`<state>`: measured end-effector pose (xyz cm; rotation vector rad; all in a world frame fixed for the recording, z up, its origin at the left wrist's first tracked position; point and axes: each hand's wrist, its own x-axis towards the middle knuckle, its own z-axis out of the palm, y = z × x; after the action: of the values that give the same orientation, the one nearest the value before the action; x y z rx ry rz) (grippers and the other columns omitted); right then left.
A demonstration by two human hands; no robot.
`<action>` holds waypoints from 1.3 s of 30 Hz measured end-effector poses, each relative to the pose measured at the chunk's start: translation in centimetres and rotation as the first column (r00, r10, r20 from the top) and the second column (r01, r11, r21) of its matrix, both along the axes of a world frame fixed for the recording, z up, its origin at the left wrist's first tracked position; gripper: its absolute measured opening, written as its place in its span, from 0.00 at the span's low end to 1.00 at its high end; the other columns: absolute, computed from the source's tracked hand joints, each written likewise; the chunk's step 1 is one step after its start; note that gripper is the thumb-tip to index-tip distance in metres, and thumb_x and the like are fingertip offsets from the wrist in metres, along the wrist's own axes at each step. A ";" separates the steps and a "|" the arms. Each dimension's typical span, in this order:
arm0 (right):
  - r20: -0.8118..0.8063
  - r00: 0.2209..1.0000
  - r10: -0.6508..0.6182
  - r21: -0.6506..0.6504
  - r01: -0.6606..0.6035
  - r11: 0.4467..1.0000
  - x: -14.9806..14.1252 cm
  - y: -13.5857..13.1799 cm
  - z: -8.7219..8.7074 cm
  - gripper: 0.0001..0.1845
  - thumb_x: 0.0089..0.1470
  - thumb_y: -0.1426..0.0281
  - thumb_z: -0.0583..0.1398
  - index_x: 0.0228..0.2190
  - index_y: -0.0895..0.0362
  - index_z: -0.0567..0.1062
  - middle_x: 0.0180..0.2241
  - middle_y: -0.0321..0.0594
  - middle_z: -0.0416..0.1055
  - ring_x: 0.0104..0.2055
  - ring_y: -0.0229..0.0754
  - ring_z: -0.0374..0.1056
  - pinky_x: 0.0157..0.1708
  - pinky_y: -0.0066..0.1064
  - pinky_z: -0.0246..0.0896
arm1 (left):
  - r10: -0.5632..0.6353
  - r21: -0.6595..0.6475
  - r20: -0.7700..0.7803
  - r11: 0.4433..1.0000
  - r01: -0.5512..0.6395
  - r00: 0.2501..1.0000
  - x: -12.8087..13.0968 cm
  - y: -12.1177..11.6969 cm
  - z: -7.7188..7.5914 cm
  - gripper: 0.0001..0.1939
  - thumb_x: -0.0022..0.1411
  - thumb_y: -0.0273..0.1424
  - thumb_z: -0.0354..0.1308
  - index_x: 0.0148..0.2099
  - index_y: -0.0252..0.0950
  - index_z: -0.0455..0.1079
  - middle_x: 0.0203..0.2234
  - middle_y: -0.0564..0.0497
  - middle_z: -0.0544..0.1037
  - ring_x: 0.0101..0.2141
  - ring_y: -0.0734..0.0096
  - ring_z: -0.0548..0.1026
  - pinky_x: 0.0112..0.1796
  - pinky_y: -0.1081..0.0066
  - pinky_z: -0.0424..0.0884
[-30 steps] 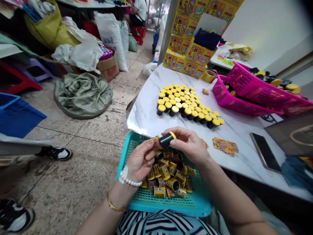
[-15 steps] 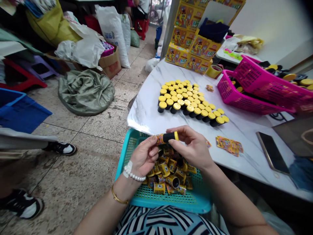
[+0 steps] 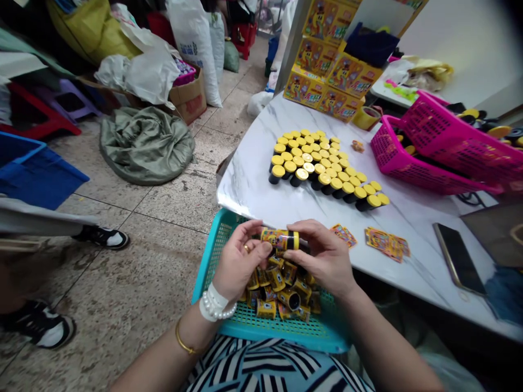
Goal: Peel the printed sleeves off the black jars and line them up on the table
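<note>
Between both hands is a small black canister [image 3: 280, 239] with a yellow cap, lying sideways above the basket. A printed yellow sleeve now covers most of its body. My left hand [image 3: 241, 264] has thumb and fingers closed on the sleeve end. The yellow cap end is pinched by my right hand [image 3: 327, 256]. Beneath them, a turquoise basket [image 3: 204, 283] holds many printed yellow sleeves [image 3: 277, 279], several of them rounded open. On the table beyond, black canisters with yellow caps [image 3: 308, 167] stand upright in a tight group.
The marble-patterned table [image 3: 249, 179] bears flat printed sleeves [image 3: 386, 243], a phone [image 3: 457, 258], pink baskets [image 3: 392, 141] and stacked yellow boxes [image 3: 314, 81]. On the floor at left lie a green sack [image 3: 147, 144] and a blue crate [image 3: 41, 174]. Another person's shoe [image 3: 104, 237] is nearby.
The printed sleeve has slid along the canister toward its cap, covering much of the black body. My left hand's fingers have moved up around the sleeve. The view has shifted slightly.
</note>
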<state>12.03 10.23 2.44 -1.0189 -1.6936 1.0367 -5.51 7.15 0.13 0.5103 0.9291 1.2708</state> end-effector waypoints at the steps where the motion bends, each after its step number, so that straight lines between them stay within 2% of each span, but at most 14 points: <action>1: 0.035 0.999 0.015 0.005 -0.015 1.000 0.1 -0.2 -0.1 0.21 0.48 0.71 0.71 0.45 0.49 0.78 0.39 0.39 0.73 0.39 0.40 0.71 0.40 0.34 0.70 | -0.063 0.022 -0.027 0.998 0.064 0.998 -0.2 0.0 -0.2 0.23 0.51 0.34 0.72 0.49 0.35 0.72 0.33 0.52 0.78 0.24 0.81 0.71 0.24 0.79 0.68; 4: 0.115 0.990 0.078 -0.020 -0.076 0.997 0.4 -0.9 -0.1 0.22 0.51 0.71 0.69 0.49 0.47 0.78 0.40 0.39 0.72 0.35 0.38 0.69 0.34 0.32 0.68 | -0.205 0.027 -0.093 0.978 0.208 0.974 -0.5 0.1 -0.9 0.18 0.52 0.34 0.71 0.44 0.34 0.74 0.30 0.51 0.79 0.27 0.77 0.74 0.29 0.76 0.71; 8: 0.183 0.982 0.046 0.063 -0.059 0.996 1.1 -1.5 -0.2 0.23 0.54 0.74 0.66 0.51 0.44 0.77 0.41 0.39 0.74 0.41 0.40 0.71 0.41 0.34 0.69 | -0.247 0.059 -0.205 0.963 0.264 0.947 0.1 0.6 -1.3 0.18 0.50 0.32 0.72 0.44 0.34 0.77 0.34 0.50 0.81 0.31 0.75 0.76 0.35 0.73 0.73; 15: 0.245 0.967 -0.069 0.177 0.025 0.984 2.4 -1.9 -1.2 0.25 0.52 0.75 0.67 0.51 0.48 0.77 0.40 0.40 0.77 0.40 0.40 0.73 0.40 0.35 0.71 | -0.389 0.035 -0.136 0.917 0.397 0.911 0.7 1.1 -1.3 0.21 0.59 0.41 0.64 0.49 0.34 0.70 0.26 0.52 0.77 0.22 0.76 0.73 0.23 0.75 0.70; 18: 0.234 0.971 -0.036 0.196 -0.011 0.981 2.6 -2.1 -1.5 0.22 0.51 0.74 0.68 0.48 0.49 0.79 0.39 0.40 0.78 0.39 0.41 0.75 0.39 0.34 0.72 | -0.414 0.055 -0.238 0.898 0.437 0.879 0.5 0.7 -1.1 0.16 0.60 0.38 0.63 0.46 0.34 0.70 0.22 0.55 0.74 0.20 0.78 0.71 0.21 0.77 0.68; 20: 0.196 0.980 -0.032 0.186 -0.005 0.983 2.5 -2.3 -1.7 0.22 0.51 0.73 0.69 0.48 0.49 0.79 0.38 0.41 0.78 0.38 0.41 0.75 0.38 0.34 0.72 | -0.350 0.112 -0.399 0.899 0.424 0.847 0.6 0.3 -1.0 0.14 0.62 0.36 0.62 0.47 0.34 0.71 0.22 0.55 0.75 0.20 0.77 0.70 0.22 0.76 0.69; 24: 0.094 0.992 -0.087 0.050 0.083 0.995 2.1 -3.1 -2.2 0.21 0.50 0.74 0.69 0.47 0.48 0.80 0.37 0.39 0.78 0.37 0.40 0.74 0.38 0.34 0.73 | -0.061 0.308 -0.671 0.884 0.352 0.739 1.3 -0.1 -1.0 0.10 0.63 0.33 0.61 0.46 0.35 0.74 0.30 0.49 0.80 0.27 0.72 0.76 0.28 0.72 0.72; 27: -0.045 0.994 -0.104 -0.181 0.094 0.979 1.9 -3.7 -2.4 0.18 0.51 0.71 0.69 0.45 0.50 0.80 0.38 0.39 0.79 0.36 0.40 0.76 0.36 0.33 0.75 | 0.078 0.456 -0.726 0.798 0.394 0.683 1.4 -0.1 -1.2 0.10 0.65 0.32 0.59 0.46 0.36 0.75 0.36 0.46 0.81 0.36 0.67 0.78 0.36 0.67 0.73; 29: -0.078 0.990 -0.121 -0.262 0.096 0.960 2.0 -4.0 -2.4 0.16 0.52 0.69 0.68 0.45 0.51 0.79 0.38 0.40 0.79 0.35 0.40 0.77 0.36 0.33 0.76 | 0.050 0.492 -0.731 0.730 0.475 0.680 1.1 0.0 -1.3 0.14 0.64 0.35 0.59 0.50 0.36 0.74 0.38 0.45 0.80 0.37 0.65 0.77 0.38 0.66 0.72; 31: 0.019 0.992 -0.128 -0.162 0.129 0.978 2.3 -4.1 -2.3 0.15 0.53 0.70 0.67 0.45 0.52 0.79 0.38 0.40 0.80 0.37 0.41 0.77 0.38 0.34 0.76 | -0.094 0.400 -0.710 0.762 0.509 0.698 0.7 0.0 -1.5 0.20 0.65 0.41 0.57 0.55 0.37 0.70 0.34 0.47 0.79 0.32 0.67 0.76 0.34 0.67 0.72; 33: 0.147 0.982 -0.116 0.072 0.106 0.992 2.6 -3.9 -2.2 0.17 0.52 0.73 0.67 0.45 0.52 0.79 0.39 0.42 0.80 0.40 0.43 0.77 0.42 0.36 0.76 | -0.318 0.200 -0.591 0.832 0.517 0.741 0.3 0.0 -1.8 0.22 0.68 0.46 0.51 0.55 0.35 0.66 0.25 0.52 0.75 0.23 0.72 0.71 0.26 0.71 0.67; 35: 0.209 0.975 -0.074 0.258 0.018 0.966 2.9 -3.6 -2.1 0.19 0.51 0.75 0.67 0.46 0.52 0.78 0.41 0.44 0.80 0.42 0.44 0.77 0.43 0.38 0.76 | -0.485 0.049 -0.423 0.831 0.554 0.765 0.1 0.0 -2.0 0.20 0.69 0.46 0.48 0.51 0.35 0.65 0.19 0.58 0.67 0.18 0.76 0.65 0.21 0.75 0.61; 37: 0.208 0.977 -0.055 0.327 -0.017 0.945 3.0 -3.5 -2.2 0.18 0.52 0.74 0.67 0.46 0.52 0.78 0.40 0.44 0.80 0.41 0.44 0.77 0.41 0.38 0.76 | -0.529 0.040 -0.374 0.811 0.584 0.761 0.1 -0.1 -1.9 0.18 0.68 0.44 0.52 0.48 0.35 0.66 0.18 0.59 0.65 0.18 0.77 0.63 0.21 0.75 0.60; 39: 0.196 0.976 -0.096 0.306 0.032 0.952 2.8 -3.6 -2.2 0.17 0.51 0.73 0.67 0.45 0.52 0.79 0.38 0.44 0.80 0.38 0.43 0.77 0.38 0.37 0.77 | -0.448 0.097 -0.471 0.830 0.550 0.760 0.3 -0.2 -1.4 0.15 0.66 0.41 0.56 0.48 0.35 0.68 0.22 0.57 0.68 0.21 0.76 0.65 0.24 0.74 0.62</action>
<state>14.83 6.65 0.27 -1.0004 -1.9056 0.6193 -5.18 6.99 -1.31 1.1844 0.9198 0.7742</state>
